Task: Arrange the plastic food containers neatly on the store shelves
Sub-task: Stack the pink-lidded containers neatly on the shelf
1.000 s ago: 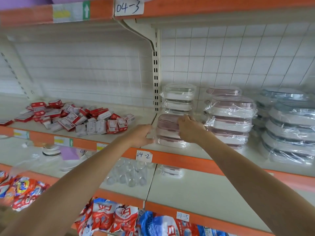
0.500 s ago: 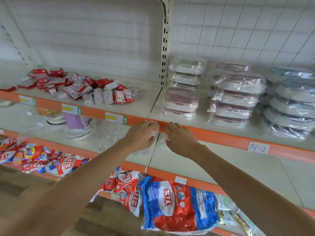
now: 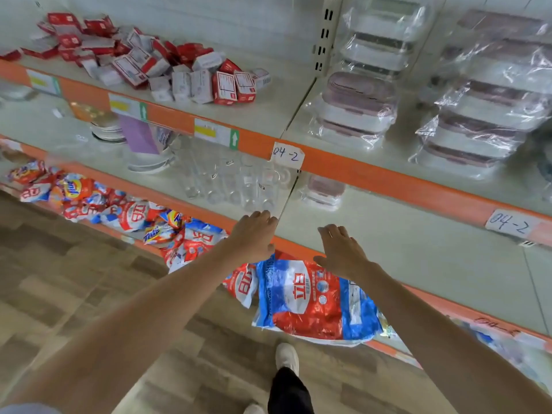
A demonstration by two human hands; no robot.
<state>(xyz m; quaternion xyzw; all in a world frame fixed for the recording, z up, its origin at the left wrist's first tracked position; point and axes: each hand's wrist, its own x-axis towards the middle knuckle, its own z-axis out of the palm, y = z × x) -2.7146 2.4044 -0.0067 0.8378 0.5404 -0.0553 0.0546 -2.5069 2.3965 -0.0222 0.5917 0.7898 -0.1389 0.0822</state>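
Both forearms are bare from wrist to the frame's lower edge, with no watch or bracelet on either. The left hand (image 3: 254, 234) wears no ring that shows. The right hand (image 3: 343, 252) carries what looks like a thin pale band on one finger, just below the knuckle; it is too small to be sure. Far behind the fingertips, low in view, a black trouser leg (image 3: 288, 392) ends in a white shoe (image 3: 287, 357), with a second pale shoe toe (image 3: 253, 409) beside it.
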